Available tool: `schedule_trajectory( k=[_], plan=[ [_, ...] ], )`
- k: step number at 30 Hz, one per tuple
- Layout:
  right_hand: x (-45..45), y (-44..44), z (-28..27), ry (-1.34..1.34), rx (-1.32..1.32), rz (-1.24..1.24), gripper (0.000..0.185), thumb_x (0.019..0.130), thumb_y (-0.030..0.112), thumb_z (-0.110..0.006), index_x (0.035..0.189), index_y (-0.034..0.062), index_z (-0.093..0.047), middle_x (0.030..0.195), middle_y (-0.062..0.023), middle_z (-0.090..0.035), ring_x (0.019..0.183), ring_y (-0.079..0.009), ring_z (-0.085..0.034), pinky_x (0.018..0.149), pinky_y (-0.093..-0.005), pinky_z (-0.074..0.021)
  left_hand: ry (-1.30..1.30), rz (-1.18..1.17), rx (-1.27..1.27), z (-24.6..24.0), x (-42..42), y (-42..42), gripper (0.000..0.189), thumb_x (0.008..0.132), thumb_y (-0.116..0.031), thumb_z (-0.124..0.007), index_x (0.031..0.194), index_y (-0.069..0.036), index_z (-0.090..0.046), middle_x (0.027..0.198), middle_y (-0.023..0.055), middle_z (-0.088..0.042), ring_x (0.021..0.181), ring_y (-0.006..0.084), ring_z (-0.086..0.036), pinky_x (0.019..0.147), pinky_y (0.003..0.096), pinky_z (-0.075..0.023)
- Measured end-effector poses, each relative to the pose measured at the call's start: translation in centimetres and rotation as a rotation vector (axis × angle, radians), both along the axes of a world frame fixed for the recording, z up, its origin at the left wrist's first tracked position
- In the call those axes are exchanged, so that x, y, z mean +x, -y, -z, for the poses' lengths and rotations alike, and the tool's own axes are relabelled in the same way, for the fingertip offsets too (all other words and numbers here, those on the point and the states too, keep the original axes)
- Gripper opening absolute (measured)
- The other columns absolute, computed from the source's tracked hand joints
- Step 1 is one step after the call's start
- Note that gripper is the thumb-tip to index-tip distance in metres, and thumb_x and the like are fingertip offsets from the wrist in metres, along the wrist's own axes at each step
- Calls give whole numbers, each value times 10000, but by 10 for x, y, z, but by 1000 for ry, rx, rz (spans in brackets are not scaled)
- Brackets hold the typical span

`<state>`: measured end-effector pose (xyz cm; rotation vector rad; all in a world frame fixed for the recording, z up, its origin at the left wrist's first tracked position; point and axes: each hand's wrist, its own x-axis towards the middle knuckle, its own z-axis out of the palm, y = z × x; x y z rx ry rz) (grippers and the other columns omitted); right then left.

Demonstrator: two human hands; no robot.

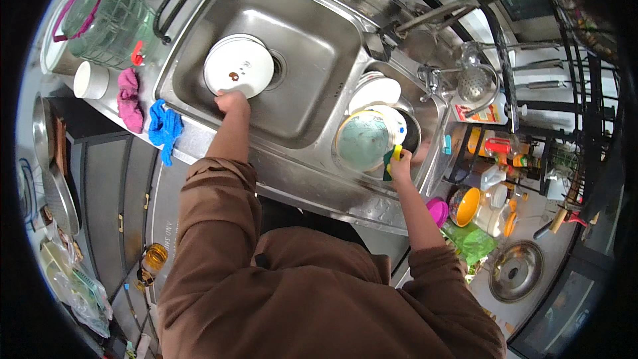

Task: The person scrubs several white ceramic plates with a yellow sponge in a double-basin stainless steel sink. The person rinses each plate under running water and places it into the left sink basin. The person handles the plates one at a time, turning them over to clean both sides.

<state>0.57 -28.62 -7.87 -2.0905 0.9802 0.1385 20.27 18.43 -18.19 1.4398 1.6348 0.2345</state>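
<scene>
In the large basin of the stainless steel sink (304, 67), my left hand (233, 101) grips the near rim of a white plate (238, 67) with a small brown print. This plate lies on top of other white plates, partly over the drain; some of my fingers are hidden. My right hand (400, 165) pinches a yellow and green sponge (397, 153) at the small basin's near right. Beside the sponge, a round glass dish or lid (363, 140) covers part of the small basin. Behind it, white plates (375, 94) and a dark pan (411, 132) are stacked.
Left of the sink stand a large glass jar (107, 25) and a white cup (90, 81). A pink cloth (129, 102) and a blue cloth (165, 127) lie near the counter edge. A faucet (431, 80) rises behind the small basin. An orange bowl (464, 207) sits at right.
</scene>
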Motion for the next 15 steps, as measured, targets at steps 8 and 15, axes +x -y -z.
schedule_trajectory(
  k=[8, 15],
  plan=[
    [27, -13, -13, -368, -379, -213, 600, 738, 91, -637, 1305, 78, -442, 1263, -220, -472, 1057, -398, -574, 909, -437, -481, -242, -24, 18, 7, 16, -14, 221, 891, -121, -591, 1064, 8, -548, 978, 209, -668, 930, 331, -681, 796, 420, -576],
    [69, -13, -10, -140, -567, -634, 662, 754, 116, -703, 1343, 132, -402, 1236, -131, -521, 938, -351, -642, 794, -450, -529, -286, -66, -46, 14, 22, -24, 460, 783, -102, -706, 1169, 6, -480, 1114, 193, -623, 1000, 306, -663, 819, 385, -577]
  ],
)
